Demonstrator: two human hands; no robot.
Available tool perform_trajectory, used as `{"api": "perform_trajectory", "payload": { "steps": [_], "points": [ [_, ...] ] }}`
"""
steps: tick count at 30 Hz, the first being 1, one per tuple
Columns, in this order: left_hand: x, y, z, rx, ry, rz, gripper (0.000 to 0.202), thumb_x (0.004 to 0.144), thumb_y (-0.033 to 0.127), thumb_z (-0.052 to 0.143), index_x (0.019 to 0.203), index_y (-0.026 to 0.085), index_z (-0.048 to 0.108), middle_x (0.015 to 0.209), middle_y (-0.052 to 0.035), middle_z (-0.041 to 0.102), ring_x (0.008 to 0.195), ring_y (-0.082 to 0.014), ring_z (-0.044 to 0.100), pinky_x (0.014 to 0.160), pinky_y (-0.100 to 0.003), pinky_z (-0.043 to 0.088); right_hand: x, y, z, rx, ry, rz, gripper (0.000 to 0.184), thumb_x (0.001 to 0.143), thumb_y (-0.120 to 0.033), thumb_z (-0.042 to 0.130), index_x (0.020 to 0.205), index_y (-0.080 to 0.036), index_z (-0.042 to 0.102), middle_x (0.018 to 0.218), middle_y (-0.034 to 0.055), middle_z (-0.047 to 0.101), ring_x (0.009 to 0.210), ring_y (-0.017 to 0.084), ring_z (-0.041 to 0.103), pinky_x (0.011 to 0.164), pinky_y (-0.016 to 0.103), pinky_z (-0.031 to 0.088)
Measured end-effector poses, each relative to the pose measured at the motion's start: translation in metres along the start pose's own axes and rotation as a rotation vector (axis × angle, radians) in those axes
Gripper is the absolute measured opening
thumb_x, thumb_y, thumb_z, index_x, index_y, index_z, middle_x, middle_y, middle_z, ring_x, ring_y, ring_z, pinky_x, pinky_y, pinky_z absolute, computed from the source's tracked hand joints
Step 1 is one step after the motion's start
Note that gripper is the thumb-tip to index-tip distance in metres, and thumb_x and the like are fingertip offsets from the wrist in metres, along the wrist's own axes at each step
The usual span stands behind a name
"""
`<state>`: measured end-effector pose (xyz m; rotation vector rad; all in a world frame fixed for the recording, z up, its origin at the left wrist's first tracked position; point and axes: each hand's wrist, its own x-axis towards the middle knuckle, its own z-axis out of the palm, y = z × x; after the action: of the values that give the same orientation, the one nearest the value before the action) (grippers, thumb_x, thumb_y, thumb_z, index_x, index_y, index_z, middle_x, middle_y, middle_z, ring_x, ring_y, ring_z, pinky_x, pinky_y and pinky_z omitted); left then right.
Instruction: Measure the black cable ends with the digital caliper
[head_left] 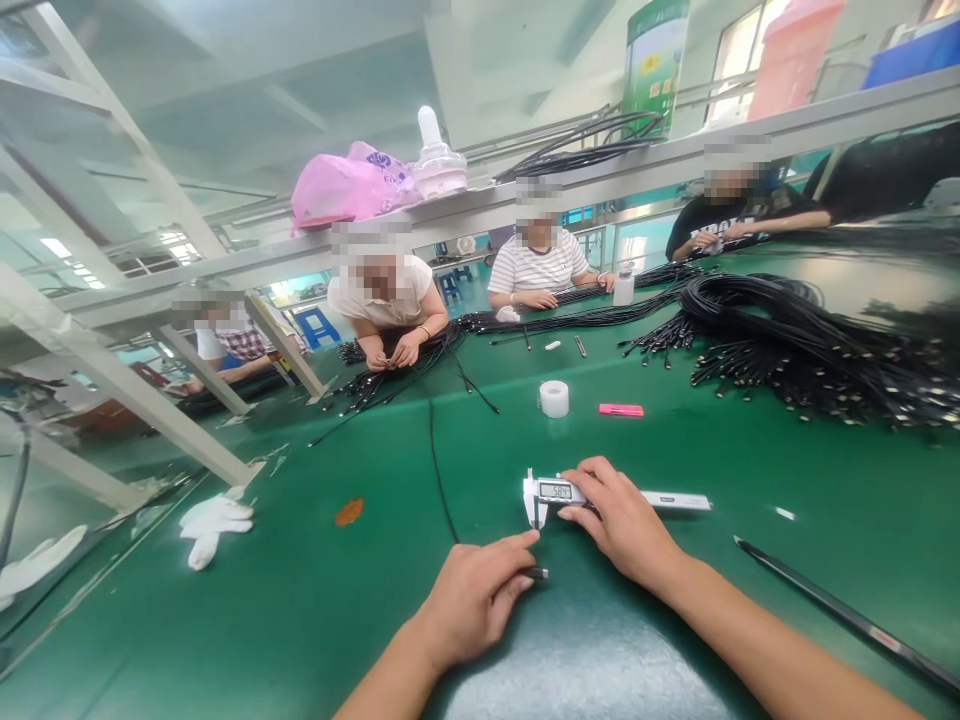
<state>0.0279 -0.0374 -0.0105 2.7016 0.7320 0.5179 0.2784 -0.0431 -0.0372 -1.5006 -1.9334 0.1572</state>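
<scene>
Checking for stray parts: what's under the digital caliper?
Green bench mat shows beneath the digital caliper; the stretch under the right hand is covered, so anything lying there can't be seen.

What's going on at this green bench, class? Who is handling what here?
A person's right hand holds a digital caliper, while the left hand grips a black cable end just below its jaws. Across the green workbench, a co-worker in a striped shirt handles black cables, and a large bundle of black cables lies to the right.
</scene>
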Motion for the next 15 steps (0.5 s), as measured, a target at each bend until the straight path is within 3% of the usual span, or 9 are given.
{"api": "perform_trajectory", "payload": {
  "steps": [15],
  "points": [
    [-0.0004, 0.0019, -0.0005, -0.011, 0.021, -0.037, 0.019, 0.092, 0.02, 0.049, 0.107, 0.025, 0.06, 0.13, -0.005, 0.064, 0.108, -0.0188, 0.067, 0.087, -0.028, 0.054, -0.0002, -0.0003, 0.0032, 0.02, 0.031, -0.003, 0.027, 0.093, -0.032, 0.055, 0.118, -0.025, 0.057, 0.112, 0.008, 0.056, 0.089, 0.023, 0.058, 0.081, 0.042, 0.049]
  ]
}}
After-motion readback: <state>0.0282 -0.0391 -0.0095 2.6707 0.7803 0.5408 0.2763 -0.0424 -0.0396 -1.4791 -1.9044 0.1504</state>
